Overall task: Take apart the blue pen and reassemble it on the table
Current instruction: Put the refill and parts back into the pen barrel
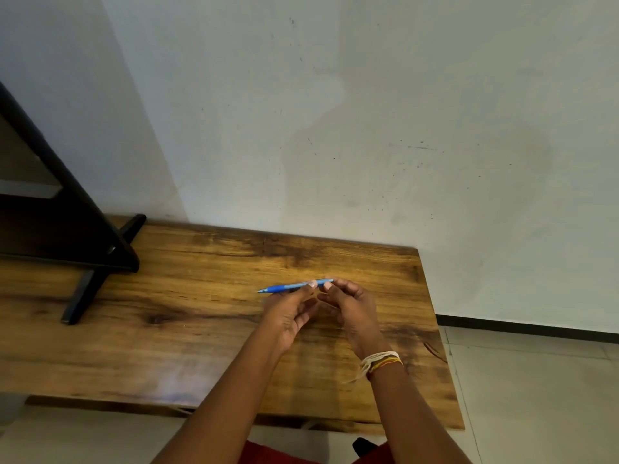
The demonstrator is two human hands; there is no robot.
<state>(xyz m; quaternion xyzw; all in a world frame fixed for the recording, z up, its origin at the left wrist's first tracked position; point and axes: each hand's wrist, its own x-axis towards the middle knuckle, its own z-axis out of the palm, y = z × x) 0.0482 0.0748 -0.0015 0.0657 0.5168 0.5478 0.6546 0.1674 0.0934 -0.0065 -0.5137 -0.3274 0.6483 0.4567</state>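
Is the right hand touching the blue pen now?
Touching. In the head view, the right hand pinches the rear end of the blue pen with its fingers; no gap shows.

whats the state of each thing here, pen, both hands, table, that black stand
blue pen: in one piece, lying roughly level, tip pointing left
left hand: fingertips pinch the pen's middle
right hand: fingertips pinch the pen's right end
wooden table: bare wood under the hands
black stand: standing on the table's left
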